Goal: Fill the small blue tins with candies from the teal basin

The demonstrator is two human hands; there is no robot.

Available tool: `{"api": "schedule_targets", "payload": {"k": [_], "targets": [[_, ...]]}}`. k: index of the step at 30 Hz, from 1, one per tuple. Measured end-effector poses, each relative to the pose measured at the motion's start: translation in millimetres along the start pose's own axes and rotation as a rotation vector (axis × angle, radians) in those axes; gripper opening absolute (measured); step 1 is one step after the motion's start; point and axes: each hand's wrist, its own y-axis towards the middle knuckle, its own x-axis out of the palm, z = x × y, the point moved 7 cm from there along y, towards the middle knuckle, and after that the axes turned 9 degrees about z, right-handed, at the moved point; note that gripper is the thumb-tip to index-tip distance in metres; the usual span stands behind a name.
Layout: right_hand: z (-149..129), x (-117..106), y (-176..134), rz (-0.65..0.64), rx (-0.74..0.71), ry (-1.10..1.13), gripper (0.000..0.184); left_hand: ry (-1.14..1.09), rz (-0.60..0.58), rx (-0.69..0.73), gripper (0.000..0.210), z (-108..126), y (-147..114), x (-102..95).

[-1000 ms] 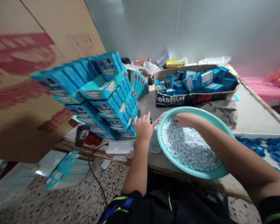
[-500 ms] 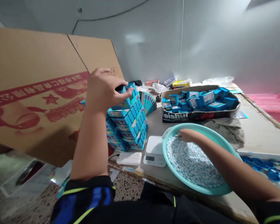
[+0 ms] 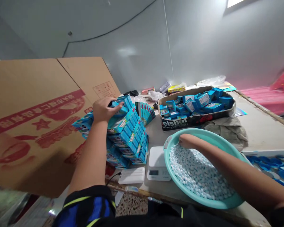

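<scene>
My left hand [image 3: 106, 109] is closed around a small blue box [image 3: 120, 111] at the top of a stack of blue display cartons [image 3: 126, 138]. Its fingertips are partly hidden behind the hand and box. Another blue carton [image 3: 82, 123] leans at the stack's left, partly behind my forearm. Inside a turquoise basin [image 3: 168, 164], my right hand [image 3: 187, 141] has its fingers curled at the far left edge of a heap of small white and pale blue candies [image 3: 196, 170]. Whatever those fingers hold is hidden.
A white scale [image 3: 158, 171] and a white power bank [image 3: 132, 175] lie left of the basin. Behind it stands an open box [image 3: 174, 125] of small blue boxes, beside a crumpled grey cloth [image 3: 229, 130]. A large cardboard carton [image 3: 44, 94] rises at left; blue caps [image 3: 272, 164] lie at right.
My left hand has lowered the small blue box onto the stack's top. My right hand stays in the basin, shifted slightly toward its far left side. The view has tilted upward.
</scene>
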Motion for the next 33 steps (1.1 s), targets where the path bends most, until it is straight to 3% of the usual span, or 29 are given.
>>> {"api": "schedule_targets", "payload": {"k": [5, 8, 11, 17, 21, 25, 29, 31, 33], "targets": [[-2, 1, -1, -0.024, -0.058, 0.0, 0.027, -0.045, -0.165, 0.132, 0.055, 2, 1, 22.4], [-3, 2, -1, -0.055, -0.085, -0.053, 0.029, -0.047, -0.084, 0.135, 0.061, 6, 5, 20.0], [-3, 3, -1, -0.092, -0.09, -0.077, 0.029, 0.033, -0.014, -0.003, 0.051, -3, 2, 10.7], [-3, 3, 0, -0.098, -0.133, -0.08, 0.03, 0.083, -0.415, -0.141, 0.049, -1, -17, 18.9], [-2, 3, 0, -0.098, -0.16, -0.084, 0.031, -0.045, -0.604, -0.315, 0.04, 14, -30, 11.5], [-1, 4, 1, -0.117, -0.172, -0.102, 0.034, -0.084, -0.803, -0.402, 0.048, 32, -59, -5.8], [2, 5, 2, -0.145, -0.161, -0.114, 0.033, -0.023, -0.676, -0.396, 0.049, 43, -77, -25.6], [2, 5, 2, -0.148, -0.155, -0.123, 0.032, 0.017, -0.611, -0.355, 0.044, 47, -80, -27.9], [1, 4, 1, -0.142, -0.154, -0.135, 0.032, 0.062, -0.619, -0.312, 0.041, 49, -82, -24.7]]}}
